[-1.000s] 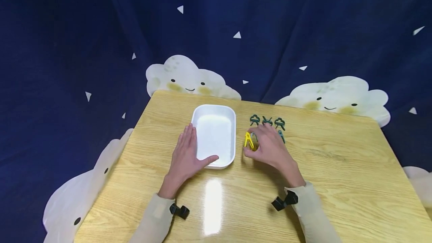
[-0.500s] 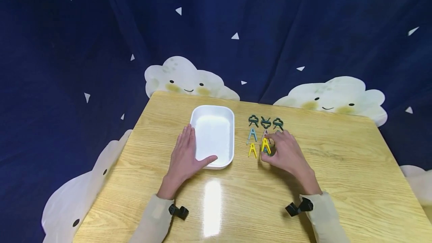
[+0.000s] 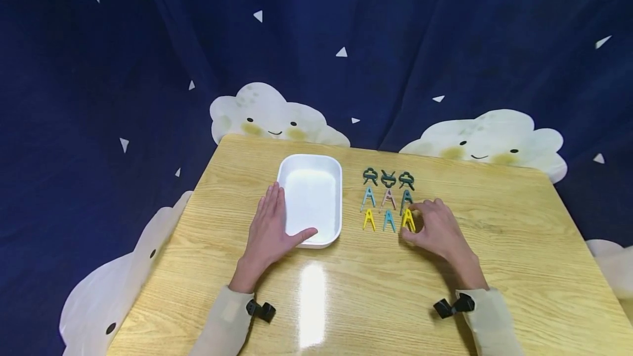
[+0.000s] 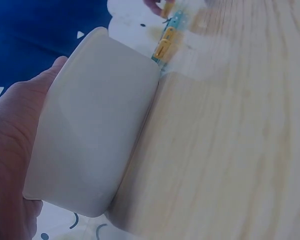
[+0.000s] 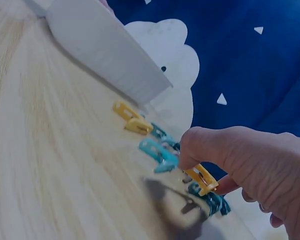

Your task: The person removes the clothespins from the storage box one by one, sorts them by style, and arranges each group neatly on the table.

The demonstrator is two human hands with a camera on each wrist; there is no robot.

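Note:
My right hand (image 3: 437, 231) pinches a yellow clothespin (image 3: 408, 220) between thumb and fingers at the right end of the nearest row. Left of it stand a light blue clothespin (image 3: 389, 221) and another yellow clothespin (image 5: 132, 119). The middle row has a pale blue clothespin (image 3: 368, 197), a pink clothespin (image 3: 388, 199) and a dark teal clothespin (image 3: 406, 198). Behind them is a row of dark green clips (image 3: 388, 180) with rounded loops. My left hand (image 3: 268, 229) lies along the left side of a white tray (image 3: 339, 207), fingers straight, thumb over its near rim.
The wooden table (image 3: 504, 235) extends right of the clips and toward me. A dark blue cloth (image 3: 316, 32) printed with clouds hangs behind the table's far edge (image 3: 445, 160).
My right hand has moved right along the nearest row with the yellow clothespin, from beside the tray to the row's right end, uncovering the other clothespins. My left hand stays on the tray.

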